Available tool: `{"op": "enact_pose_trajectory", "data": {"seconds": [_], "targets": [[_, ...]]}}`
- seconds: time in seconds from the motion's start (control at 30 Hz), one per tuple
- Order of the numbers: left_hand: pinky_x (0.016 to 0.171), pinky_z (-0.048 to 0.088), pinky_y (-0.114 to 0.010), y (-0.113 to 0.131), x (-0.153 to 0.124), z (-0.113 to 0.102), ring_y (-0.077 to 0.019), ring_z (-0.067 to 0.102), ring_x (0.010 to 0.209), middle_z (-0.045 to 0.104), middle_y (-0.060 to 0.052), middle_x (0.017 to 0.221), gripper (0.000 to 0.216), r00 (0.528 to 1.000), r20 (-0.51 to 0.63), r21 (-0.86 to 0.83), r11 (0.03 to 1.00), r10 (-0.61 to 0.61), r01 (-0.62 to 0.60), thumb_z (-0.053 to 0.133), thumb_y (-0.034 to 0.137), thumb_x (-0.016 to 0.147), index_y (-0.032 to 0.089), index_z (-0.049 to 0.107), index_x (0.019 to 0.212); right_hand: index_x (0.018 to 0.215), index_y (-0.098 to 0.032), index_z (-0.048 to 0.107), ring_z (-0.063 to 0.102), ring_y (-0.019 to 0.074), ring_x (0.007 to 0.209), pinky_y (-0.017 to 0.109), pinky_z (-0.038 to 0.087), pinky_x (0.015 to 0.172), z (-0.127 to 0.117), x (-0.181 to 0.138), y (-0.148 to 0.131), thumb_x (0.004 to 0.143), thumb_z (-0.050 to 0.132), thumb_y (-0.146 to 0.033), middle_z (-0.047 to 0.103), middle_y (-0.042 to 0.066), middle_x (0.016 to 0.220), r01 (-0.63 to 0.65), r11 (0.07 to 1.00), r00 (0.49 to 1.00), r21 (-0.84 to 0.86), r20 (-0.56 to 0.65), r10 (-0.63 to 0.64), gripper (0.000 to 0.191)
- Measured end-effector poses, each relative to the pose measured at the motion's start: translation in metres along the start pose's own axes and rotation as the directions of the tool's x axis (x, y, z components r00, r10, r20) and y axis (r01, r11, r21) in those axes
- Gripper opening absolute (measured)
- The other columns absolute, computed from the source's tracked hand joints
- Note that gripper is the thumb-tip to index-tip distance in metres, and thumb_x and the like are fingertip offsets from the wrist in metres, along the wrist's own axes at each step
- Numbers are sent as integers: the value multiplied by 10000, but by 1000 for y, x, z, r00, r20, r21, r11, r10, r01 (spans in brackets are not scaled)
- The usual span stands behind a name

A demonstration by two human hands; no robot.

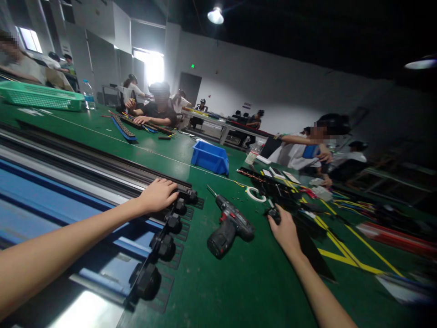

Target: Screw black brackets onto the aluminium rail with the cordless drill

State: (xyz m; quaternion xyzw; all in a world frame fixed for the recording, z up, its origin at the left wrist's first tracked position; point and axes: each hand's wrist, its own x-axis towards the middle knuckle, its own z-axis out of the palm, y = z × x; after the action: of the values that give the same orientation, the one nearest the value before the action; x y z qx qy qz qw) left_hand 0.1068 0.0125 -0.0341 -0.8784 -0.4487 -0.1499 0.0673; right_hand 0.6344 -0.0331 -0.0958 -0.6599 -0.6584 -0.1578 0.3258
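Note:
My left hand [159, 195] lies flat with its fingers together across the ends of long metal rails [112, 175] at the left. Close by its fingertips is a row of black cable glands [165, 246] on the ends of the rails. Past them, a black cordless drill [232, 223] lies on its side on the green table, its long bit pointing away to the upper left. My right hand [286, 230] is closed around a small black object [273, 214] with a pale narrow tip. Its kind is unclear, as the fingers cover part of it.
A blue bin [210, 156] stands behind the drill. White tape ring [256, 194], black strips and loose wires [355, 205] lie to the right. At the far left sits a green basket [41, 96] beside a bottle [88, 94]. Several people work around the tables.

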Motion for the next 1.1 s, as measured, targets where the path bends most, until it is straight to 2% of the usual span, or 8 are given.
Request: {"op": "enact_pose_trajectory", "data": {"seconds": [0.23,0.47,0.57,0.67,0.8,0.87,0.97,1.1], "targets": [[892,382,-407,3,0,-3,-265,601,1038,683,-103,1048,403,1000,3,5,1000,-22,22,326,458,1002,201,629,1068,1338,-135,526,537,326,1203,474,425,1036,-15,-9,-26,897,527,-428,570,177,1255,8,1000,993,10,-119,-6,529],[879,385,-403,3,0,-3,-266,605,1014,685,-103,1057,421,1000,19,42,999,-18,17,310,462,1003,200,631,1078,1211,-143,615,608,272,1079,463,460,1019,-26,-8,-72,910,561,-300,649,139,1138,163,984,962,69,-231,-144,344],[877,385,-398,2,0,-2,-266,601,1027,682,-106,1079,435,999,30,42,999,-13,12,305,461,1003,195,631,1113,1160,-158,639,626,248,965,451,510,927,-34,-17,-110,884,600,-254,656,110,1025,226,965,925,136,-340,-169,295],[878,387,-395,2,1,-2,-268,601,1030,682,-109,1069,449,999,39,44,999,-18,17,304,469,1000,189,632,1122,1151,-200,639,634,230,882,420,530,841,-52,-34,-167,841,648,-189,662,80,973,370,894,893,253,-362,-267,311],[866,393,-389,2,1,-2,-268,606,1019,686,-110,1052,453,999,36,66,998,-21,19,300,474,1000,185,632,1105,1203,-255,618,640,244,949,432,525,869,-70,-55,-249,845,655,-168,675,66,1037,513,733,852,447,-162,-497,371],[865,395,-391,2,1,-2,-270,607,1027,686,-112,1060,451,999,31,69,998,-15,13,302,474,1001,187,632,1109,1254,-250,589,624,252,1063,456,494,974,-63,-58,-280,893,613,-211,661,75,1148,389,742,891,546,-19,-454,364],[873,398,-397,2,0,-2,-269,610,1028,689,-115,1065,443,1000,19,57,998,-11,10,310,468,1001,192,636,1119,1422,-216,453,567,286,1214,485,486,1017,-34,-49,-312,928,583,-363,576,121,1332,71,754,962,653,155,-225,531],[891,398,-391,2,0,-4,-252,611,1039,691,-106,1068,406,1000,15,28,1000,-6,5,334,456,1000,208,637,1107,1532,-161,285,405,346,1389,579,356,1127,6,-22,-336,921,550,-526,404,174,1507,-164,703,957,692,285,-57,760]]}}
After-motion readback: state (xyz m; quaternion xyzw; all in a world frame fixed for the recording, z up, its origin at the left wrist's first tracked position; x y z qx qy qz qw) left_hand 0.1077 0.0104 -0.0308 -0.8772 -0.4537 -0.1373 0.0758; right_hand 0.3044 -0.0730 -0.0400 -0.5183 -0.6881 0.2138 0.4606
